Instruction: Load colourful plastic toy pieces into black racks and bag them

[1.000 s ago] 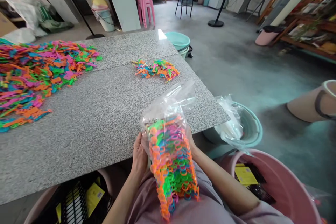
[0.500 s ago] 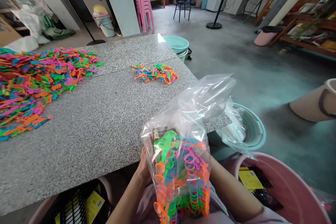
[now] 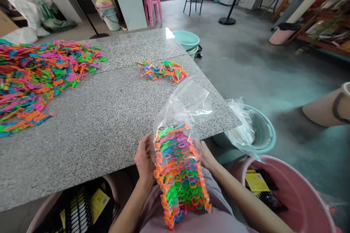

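Observation:
A clear plastic bag (image 3: pixel 177 111) covers the far part of a long bundle of small ring-ended plastic pieces (image 3: pixel 180 182) in orange, green, pink and blue. The bundle lies in rows across my lap, its near end outside the bag. My left hand (image 3: pixel 144 158) is closed on the bag at the bundle's left side, with some fingertips hidden. On the right side, my right hand (image 3: pixel 207 156) grips the bag, its fingers mostly behind the plastic. The bag's loose open-looking end rests over the speckled table (image 3: pixel 115 116) edge.
A big heap of similar pieces (image 3: pixel 49 72) covers the table's left, and a small pile (image 3: pixel 164 71) lies farther back. To the right are a teal basket (image 3: pixel 269 127) with plastic bags and a pink tub (image 3: pixel 300 196). Another tub (image 3: pixel 41 214) stands under the table at left.
The bag and bundle have tipped away from me toward the table, and the bag's loose end has dropped leftward. Both hands have come more into view along the bundle's sides.

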Action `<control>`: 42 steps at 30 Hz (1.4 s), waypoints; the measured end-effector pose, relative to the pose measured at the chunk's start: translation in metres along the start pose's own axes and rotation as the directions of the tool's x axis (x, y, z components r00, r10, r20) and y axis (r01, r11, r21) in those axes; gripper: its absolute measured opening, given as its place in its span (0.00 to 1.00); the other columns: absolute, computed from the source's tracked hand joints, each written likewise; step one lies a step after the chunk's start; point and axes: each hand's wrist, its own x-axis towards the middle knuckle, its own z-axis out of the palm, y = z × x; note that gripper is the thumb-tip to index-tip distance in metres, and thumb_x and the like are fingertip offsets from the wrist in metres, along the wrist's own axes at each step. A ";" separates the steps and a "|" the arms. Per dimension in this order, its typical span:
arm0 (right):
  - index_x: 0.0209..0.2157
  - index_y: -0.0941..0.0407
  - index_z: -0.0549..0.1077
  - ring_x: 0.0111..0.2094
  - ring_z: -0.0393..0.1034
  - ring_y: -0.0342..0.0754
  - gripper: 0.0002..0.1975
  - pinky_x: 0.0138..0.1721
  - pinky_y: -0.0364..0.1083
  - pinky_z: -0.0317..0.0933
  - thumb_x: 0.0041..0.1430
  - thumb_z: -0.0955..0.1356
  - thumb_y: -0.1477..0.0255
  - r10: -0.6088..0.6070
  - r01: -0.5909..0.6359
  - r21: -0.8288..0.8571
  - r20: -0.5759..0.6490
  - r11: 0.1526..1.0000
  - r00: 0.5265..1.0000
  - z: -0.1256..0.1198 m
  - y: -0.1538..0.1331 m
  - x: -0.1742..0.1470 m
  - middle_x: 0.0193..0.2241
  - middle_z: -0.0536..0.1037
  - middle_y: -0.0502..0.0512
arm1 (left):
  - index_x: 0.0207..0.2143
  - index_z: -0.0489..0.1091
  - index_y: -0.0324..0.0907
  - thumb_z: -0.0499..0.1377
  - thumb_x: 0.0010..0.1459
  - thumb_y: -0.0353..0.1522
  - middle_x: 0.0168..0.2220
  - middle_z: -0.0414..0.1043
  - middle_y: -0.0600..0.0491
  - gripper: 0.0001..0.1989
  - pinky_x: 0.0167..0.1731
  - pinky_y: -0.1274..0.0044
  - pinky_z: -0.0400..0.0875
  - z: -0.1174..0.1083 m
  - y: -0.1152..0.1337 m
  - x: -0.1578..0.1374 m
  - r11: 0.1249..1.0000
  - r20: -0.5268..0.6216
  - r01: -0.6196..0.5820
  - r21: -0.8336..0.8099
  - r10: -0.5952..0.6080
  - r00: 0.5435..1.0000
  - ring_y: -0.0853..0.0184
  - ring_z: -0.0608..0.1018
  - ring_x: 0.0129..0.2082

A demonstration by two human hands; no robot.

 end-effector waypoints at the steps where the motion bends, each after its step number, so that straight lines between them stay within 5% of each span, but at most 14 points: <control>1: 0.18 0.56 0.66 0.24 0.62 0.44 0.21 0.25 0.43 0.57 0.57 0.65 0.56 -0.004 0.003 -0.063 -0.006 0.998 1.000 -0.001 -0.001 -0.004 0.17 0.68 0.49 | 0.47 0.72 0.42 0.57 0.64 0.37 0.35 0.76 0.53 0.13 0.31 0.76 0.74 -0.004 0.002 -0.003 0.999 0.008 -0.033 0.018 0.032 0.999 0.68 0.78 0.31; 9: 0.18 0.56 0.66 0.21 0.62 0.42 0.20 0.25 0.41 0.55 0.60 0.63 0.61 0.041 0.039 -0.454 0.165 0.890 0.985 -0.009 0.008 -0.044 0.17 0.69 0.52 | 0.38 0.76 0.42 0.52 0.64 0.36 0.23 0.75 0.55 0.13 0.22 0.79 0.73 -0.021 0.004 -0.042 0.967 0.189 -0.243 0.079 0.225 0.956 0.69 0.76 0.20; 13: 0.37 0.56 0.75 0.27 0.71 0.46 0.13 0.29 0.42 0.65 0.60 0.64 0.63 -0.200 0.159 -0.459 -0.041 0.874 0.979 -0.014 -0.004 -0.038 0.29 0.77 0.55 | 0.34 0.74 0.42 0.50 0.66 0.33 0.21 0.73 0.57 0.14 0.22 0.81 0.72 -0.018 0.012 -0.037 0.947 0.180 -0.302 0.111 0.280 0.943 0.71 0.75 0.18; 15: 0.46 0.56 0.73 0.29 0.74 0.46 0.14 0.30 0.42 0.68 0.60 0.66 0.66 -0.391 0.270 -0.469 -0.181 0.841 0.902 -0.015 -0.015 -0.035 0.33 0.79 0.55 | 0.36 0.73 0.41 0.50 0.67 0.31 0.24 0.75 0.56 0.13 0.23 0.82 0.72 -0.019 0.017 -0.032 0.934 0.140 -0.333 0.131 0.315 0.939 0.71 0.76 0.21; 17: 0.46 0.55 0.73 0.28 0.75 0.45 0.12 0.30 0.42 0.70 0.60 0.68 0.72 -0.583 0.400 -0.529 -0.238 0.749 0.777 -0.015 -0.023 -0.035 0.31 0.79 0.54 | 0.41 0.72 0.41 0.52 0.66 0.29 0.28 0.77 0.54 0.09 0.25 0.82 0.73 -0.021 0.022 -0.031 0.915 0.048 -0.370 0.164 0.367 0.929 0.71 0.79 0.24; 20: 0.42 0.54 0.75 0.27 0.76 0.46 0.11 0.30 0.42 0.72 0.57 0.69 0.80 -0.808 0.553 -0.647 -0.176 0.525 0.562 -0.017 -0.032 -0.044 0.28 0.80 0.53 | 0.43 0.69 0.42 0.56 0.63 0.26 0.32 0.78 0.53 0.07 0.30 0.81 0.75 -0.027 0.028 -0.035 0.868 -0.077 -0.454 0.202 0.476 0.876 0.69 0.81 0.29; 22: 0.43 0.54 0.75 0.27 0.77 0.47 0.14 0.30 0.43 0.73 0.56 0.68 0.82 -0.856 0.592 -0.679 -0.105 0.434 0.507 -0.021 -0.037 -0.051 0.28 0.81 0.53 | 0.42 0.69 0.43 0.58 0.61 0.24 0.32 0.79 0.54 0.08 0.31 0.81 0.76 -0.032 0.031 -0.039 0.836 -0.077 -0.509 0.204 0.532 0.843 0.69 0.82 0.29; 26: 0.49 0.56 0.74 0.29 0.78 0.47 0.18 0.29 0.43 0.74 0.57 0.67 0.82 -0.852 0.665 -0.654 0.059 0.360 0.520 -0.031 -0.043 -0.059 0.29 0.81 0.55 | 0.41 0.69 0.42 0.56 0.60 0.23 0.32 0.80 0.52 0.08 0.32 0.80 0.76 -0.043 0.040 -0.040 0.762 0.043 -0.621 0.183 0.625 0.780 0.67 0.82 0.31; 31: 0.47 0.59 0.72 0.29 0.76 0.47 0.14 0.30 0.44 0.73 0.60 0.64 0.81 -0.835 0.691 -0.625 0.110 0.365 0.540 -0.028 -0.046 -0.057 0.29 0.80 0.58 | 0.34 0.67 0.42 0.50 0.64 0.24 0.28 0.77 0.54 0.09 0.29 0.82 0.75 -0.048 0.060 -0.018 0.841 0.194 -0.532 0.099 0.508 0.839 0.71 0.80 0.26; 33: 0.45 0.59 0.72 0.27 0.75 0.46 0.12 0.29 0.43 0.71 0.61 0.63 0.82 -0.824 0.673 -0.625 0.083 0.395 0.560 -0.024 -0.048 -0.055 0.27 0.78 0.57 | 0.33 0.67 0.42 0.50 0.65 0.24 0.27 0.77 0.55 0.09 0.35 0.80 0.77 -0.049 0.066 -0.011 0.836 0.238 -0.545 0.070 0.516 0.823 0.71 0.80 0.27; 36: 0.44 0.59 0.72 0.27 0.74 0.45 0.11 0.31 0.43 0.71 0.62 0.64 0.82 -0.828 0.660 -0.663 0.106 0.354 0.551 -0.021 -0.050 -0.055 0.27 0.79 0.55 | 0.34 0.67 0.41 0.54 0.62 0.22 0.27 0.76 0.55 0.07 0.46 0.73 0.78 -0.052 0.067 -0.012 0.728 0.190 -0.680 0.094 0.657 0.730 0.71 0.80 0.27; 40: 0.46 0.58 0.73 0.30 0.77 0.47 0.11 0.34 0.44 0.73 0.62 0.64 0.78 -0.850 0.678 -0.707 0.220 0.199 0.479 -0.028 -0.048 -0.060 0.30 0.81 0.56 | 0.32 0.68 0.40 0.58 0.60 0.23 0.29 0.78 0.52 0.05 0.50 0.64 0.77 -0.058 0.056 -0.028 0.449 0.153 -0.868 0.213 0.862 0.483 0.67 0.81 0.32; 42: 0.44 0.59 0.74 0.31 0.77 0.47 0.10 0.34 0.45 0.73 0.63 0.63 0.78 -0.850 0.690 -0.715 0.292 0.111 0.439 -0.033 -0.045 -0.065 0.30 0.81 0.56 | 0.31 0.68 0.39 0.57 0.61 0.23 0.27 0.78 0.52 0.06 0.47 0.67 0.79 -0.062 0.049 -0.036 0.390 0.173 -0.900 0.194 0.890 0.422 0.68 0.81 0.31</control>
